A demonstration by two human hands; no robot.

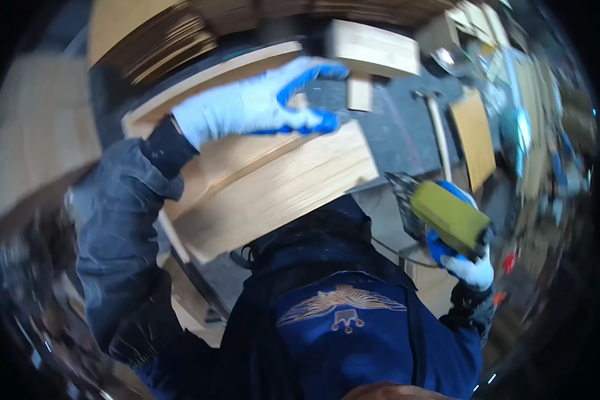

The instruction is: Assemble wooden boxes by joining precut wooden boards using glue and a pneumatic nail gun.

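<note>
My left hand [267,100], in a white glove with blue-coated fingers, is spread over a pale wooden box frame [287,187]. Its thumb and fingers are apart with nothing between them; whether they touch the wood I cannot tell. In my right hand [473,267], gloved alike, is a yellow-green and black nail gun [450,217], held to the right of the frame, its dark nose toward the wood. A thin hose [400,255] runs near it. The box's long front board faces me, and its inside is partly hidden by my left arm.
On the dark worktop [400,127] lie a thick wood block [373,48], a small wood piece [360,92], a hammer [439,133] and a tan flat board [473,137]. Stacked brown sheets [167,43] stand at the far left. Clutter and long strips fill the right side.
</note>
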